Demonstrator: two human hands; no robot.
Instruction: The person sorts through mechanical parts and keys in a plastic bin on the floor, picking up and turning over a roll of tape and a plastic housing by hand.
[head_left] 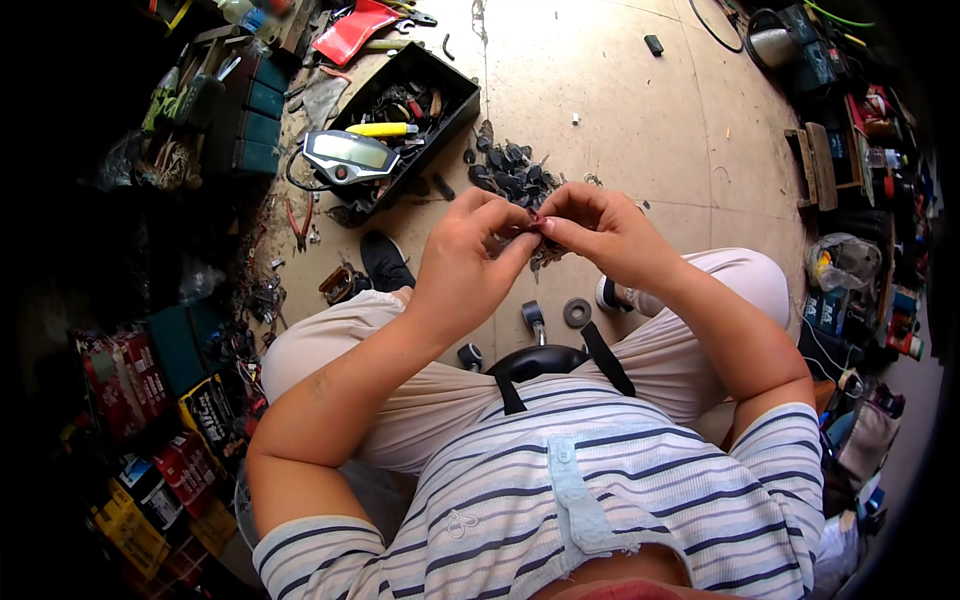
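Note:
In front of my body both hands meet, fingertips pinched together. My left hand (462,258) and my right hand (608,238) are closed on a small dark-red piece (537,220) between thumbs and fingers. Its exact kind is too small to make out, and the fingertips cover part of it. Just beyond and below the hands, a pile of black-headed keys (508,172) lies on the floor, partly hidden by my fingers.
Left of the pile, a black bin (458,112) holds tools and a yellow-handled cutter (382,129); a digital instrument display (350,157) rests on its edge. Red-handled pliers (299,224) and a metal ring (577,312) lie on the floor. Cluttered boxes (125,375) and shelves flank both sides.

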